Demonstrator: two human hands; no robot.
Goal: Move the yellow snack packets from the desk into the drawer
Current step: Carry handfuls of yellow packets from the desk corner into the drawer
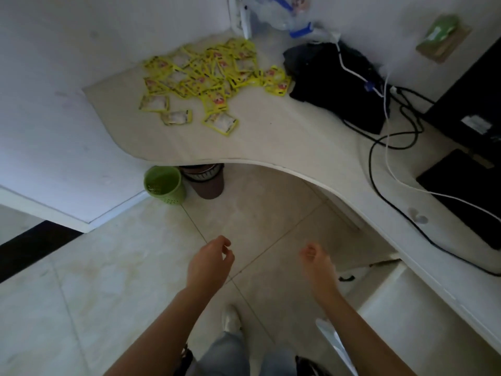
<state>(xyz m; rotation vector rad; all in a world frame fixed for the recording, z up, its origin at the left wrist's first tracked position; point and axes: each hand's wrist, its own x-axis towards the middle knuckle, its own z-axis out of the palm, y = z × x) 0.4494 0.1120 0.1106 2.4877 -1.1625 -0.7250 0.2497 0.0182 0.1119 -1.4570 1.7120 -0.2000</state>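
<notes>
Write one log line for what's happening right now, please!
left hand: empty | right hand: empty | yellow foil snack packets: on curved white desk | drawer: unclear

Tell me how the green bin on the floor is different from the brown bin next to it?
The green bin is bright and dotted with small holes; the brown bin is dark with plain sides. The green bin stands out in the open with its mouth showing; the brown bin sits partly under the desk, its top half hidden. The green bin stands left of the brown one. Both stand upright on the tiled floor.
</notes>
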